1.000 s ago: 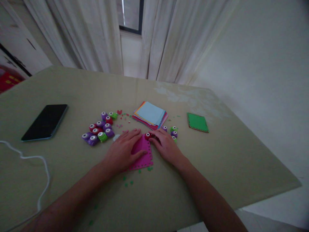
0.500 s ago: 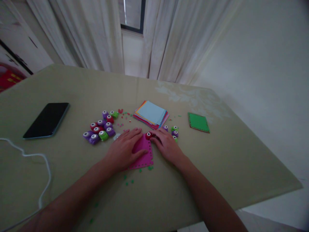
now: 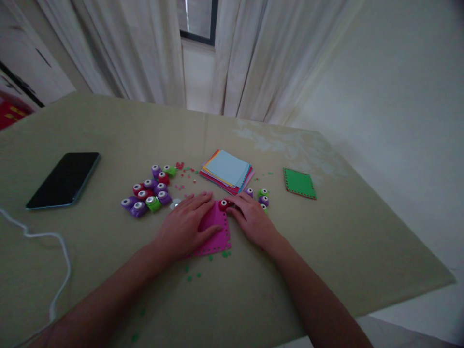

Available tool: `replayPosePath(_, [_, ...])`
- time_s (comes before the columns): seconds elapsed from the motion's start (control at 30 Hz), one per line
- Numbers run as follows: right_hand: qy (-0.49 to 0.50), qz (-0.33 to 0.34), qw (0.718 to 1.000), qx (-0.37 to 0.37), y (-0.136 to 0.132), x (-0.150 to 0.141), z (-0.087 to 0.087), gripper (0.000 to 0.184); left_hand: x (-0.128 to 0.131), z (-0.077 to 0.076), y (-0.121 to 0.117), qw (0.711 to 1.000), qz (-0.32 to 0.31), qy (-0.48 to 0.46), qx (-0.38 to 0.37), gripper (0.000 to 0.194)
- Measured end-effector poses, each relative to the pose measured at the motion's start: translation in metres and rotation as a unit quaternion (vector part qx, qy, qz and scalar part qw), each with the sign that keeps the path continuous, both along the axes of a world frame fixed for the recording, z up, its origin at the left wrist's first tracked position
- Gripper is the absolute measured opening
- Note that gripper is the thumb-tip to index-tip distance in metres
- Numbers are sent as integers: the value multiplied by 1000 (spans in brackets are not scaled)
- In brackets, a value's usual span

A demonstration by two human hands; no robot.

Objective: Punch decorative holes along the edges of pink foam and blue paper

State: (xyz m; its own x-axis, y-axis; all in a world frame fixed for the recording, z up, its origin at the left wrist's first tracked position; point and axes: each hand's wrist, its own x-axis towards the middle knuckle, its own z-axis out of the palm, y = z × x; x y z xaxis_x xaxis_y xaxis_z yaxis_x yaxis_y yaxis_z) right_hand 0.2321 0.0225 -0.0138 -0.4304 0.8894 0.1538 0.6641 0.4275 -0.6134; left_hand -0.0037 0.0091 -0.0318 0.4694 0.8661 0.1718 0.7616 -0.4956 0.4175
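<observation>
A pink paper square (image 3: 216, 238) with small punched holes along its edges lies in front of me. My left hand (image 3: 190, 220) rests flat on its left part, fingers stretched out and thumb spread across the sheet. At the paper's far right corner sits a small red craft punch (image 3: 224, 205) with a white-ringed button. My right hand (image 3: 252, 215) has its fingers closed around that punch from the right; the fingertips are partly hidden. Beyond the right hand stand a few purple and green craft punches (image 3: 263, 200).
Left of my hands is a cluster of red, purple and green punches (image 3: 145, 195). A stack of coloured paper (image 3: 227, 169) lies behind. To the right is a green hole-edged square (image 3: 299, 183). A tablet (image 3: 64, 180) and white cable (image 3: 65, 256) are left. Paper bits (image 3: 189, 279) are scattered.
The view has shifted slightly. Both hands stay in place on the pink paper and the red craft punch; nothing else has visibly moved.
</observation>
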Motion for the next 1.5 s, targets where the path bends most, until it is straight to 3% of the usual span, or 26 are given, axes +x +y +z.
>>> replayPosePath(0.27, [2,-12,1000,20,-1,2,3,32,-1,-1,0,1000,-7,6,6,68])
replayPosePath(0.33, [7,-44,998,42,0,11,13,33,0,0,0,1000,-7,5,7,68])
replayPosePath(0.47, [32,-132,987,86,2,44,42,15,2,1,-1,1000,-10,8,13,71])
replayPosePath(0.6, [-57,-132,989,17,0,71,60,15,3,2,-3,1000,-14,-3,26,72])
replayPosePath(0.77, [-163,-110,978,-61,0,68,53,21,2,1,0,999,8,-18,35,68])
replayPosePath(1.1, [-236,-60,970,-22,-1,59,42,12,3,4,10,997,23,-67,20,52])
replayPosePath(1.2, [-186,-54,981,5,-1,55,40,13,5,6,10,996,19,-80,26,49])
replayPosePath(1.3, [-15,-67,996,51,2,43,33,20,6,9,11,993,9,-112,40,45])
replayPosePath(1.4, [134,-36,988,67,7,26,20,23,9,10,12,984,4,-168,55,41])
replayPosePath(1.5, [166,2,985,56,10,13,8,23,12,11,14,974,0,-220,51,36])
